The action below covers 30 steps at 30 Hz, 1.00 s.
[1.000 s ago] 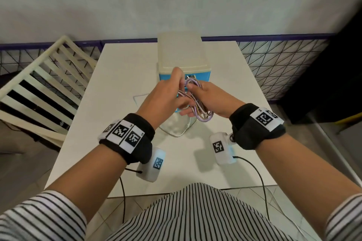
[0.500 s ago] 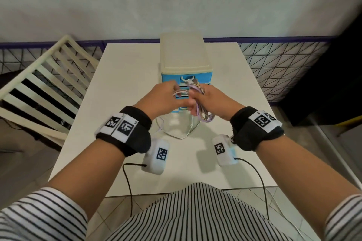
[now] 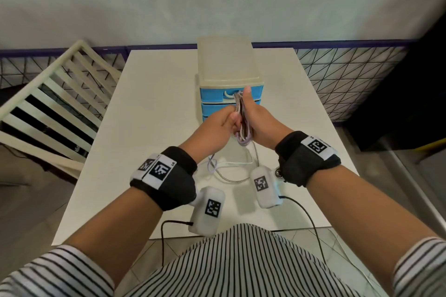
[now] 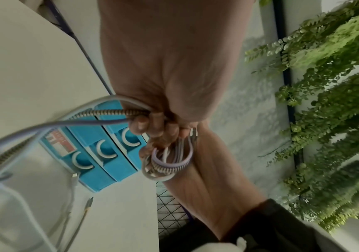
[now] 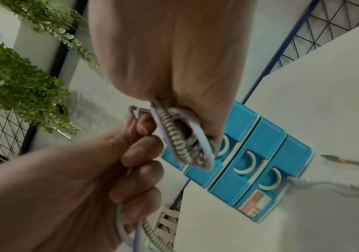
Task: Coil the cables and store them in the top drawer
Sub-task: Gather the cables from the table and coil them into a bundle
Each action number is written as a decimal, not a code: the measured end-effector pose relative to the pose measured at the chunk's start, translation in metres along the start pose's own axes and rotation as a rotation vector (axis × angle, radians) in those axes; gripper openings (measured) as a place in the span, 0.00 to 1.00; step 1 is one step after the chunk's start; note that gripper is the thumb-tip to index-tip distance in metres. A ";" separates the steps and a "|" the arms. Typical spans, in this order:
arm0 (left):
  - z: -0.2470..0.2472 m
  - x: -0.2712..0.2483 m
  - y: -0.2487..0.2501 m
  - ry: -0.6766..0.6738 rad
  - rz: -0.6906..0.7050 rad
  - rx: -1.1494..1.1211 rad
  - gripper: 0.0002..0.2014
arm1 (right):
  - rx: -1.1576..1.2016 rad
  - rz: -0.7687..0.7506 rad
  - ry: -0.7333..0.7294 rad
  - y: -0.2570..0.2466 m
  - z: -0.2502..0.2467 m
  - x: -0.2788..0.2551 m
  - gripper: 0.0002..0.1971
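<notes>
1. The coiling is partly done. At the centre of the head view, the right hand [image 3: 259, 125] has its fingers curled round a bundle of finished loops [image 3: 243, 128]; the cables [image 4: 170, 163] look to be several wound together: a white one, a lilac one and a braided metallic one.
2. The left hand [image 3: 217, 128], just left of the bundle and touching it, has its fingers closed on the strands that feed the next loop; in the left wrist view those strands run out from the fist toward the lower left of the frame.
3. Still to wind: the loose tails [image 3: 231, 173] lying on the surface [image 3: 154, 94] below the hands in the head view, curving between the two wrists. Their plug ends [image 5: 334, 160] lie at the right edge of the right wrist view, near the foot of the drawer unit.
4. Storage has not begun. The blue drawer unit [image 3: 229, 72] stands just beyond the hands in the upper middle of the head view, and all three drawers look closed, the top drawer [image 3: 217, 95] included.
5. My judgement: finish the last loops, free one hand, pull the top drawer open, drop the coil in, close it.
6. In the way: both hands are busy, so the coil must stay together in one hand while the drawer opens; the springy braided cable may unwind.
7. Around: a white slatted frame [image 3: 48, 103] at the left, wire mesh [image 3: 350, 75] at the right, green foliage [image 4: 325, 102] in the wrist views.
</notes>
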State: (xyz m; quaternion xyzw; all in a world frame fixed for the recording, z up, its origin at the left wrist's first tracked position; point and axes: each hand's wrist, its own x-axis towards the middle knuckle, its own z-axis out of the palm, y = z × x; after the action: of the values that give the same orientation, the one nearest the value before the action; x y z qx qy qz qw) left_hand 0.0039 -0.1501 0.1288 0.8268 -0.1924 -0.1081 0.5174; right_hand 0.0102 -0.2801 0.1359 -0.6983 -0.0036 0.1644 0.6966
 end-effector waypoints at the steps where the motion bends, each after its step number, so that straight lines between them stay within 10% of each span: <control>1: -0.001 0.001 0.000 -0.002 0.013 0.031 0.16 | 0.064 0.019 -0.029 0.000 0.002 0.002 0.35; 7: -0.006 0.003 0.006 -0.044 -0.012 0.162 0.16 | 0.018 0.024 -0.017 0.008 0.005 0.011 0.15; 12: -0.010 0.004 0.006 -0.201 -0.117 0.004 0.17 | -0.215 -0.017 0.112 0.012 0.001 0.020 0.19; 20: 0.009 -0.008 -0.004 -0.326 -0.175 -0.144 0.18 | 0.277 -0.181 0.208 -0.005 0.008 0.028 0.17; 30: -0.031 -0.011 -0.042 -0.384 -0.102 0.031 0.16 | 0.664 0.013 0.208 -0.008 -0.010 0.032 0.17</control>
State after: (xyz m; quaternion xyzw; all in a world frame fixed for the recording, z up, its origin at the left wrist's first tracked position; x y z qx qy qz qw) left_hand 0.0145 -0.1035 0.1051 0.8075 -0.2470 -0.2871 0.4521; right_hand 0.0444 -0.2824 0.1364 -0.4465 0.1255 0.0889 0.8815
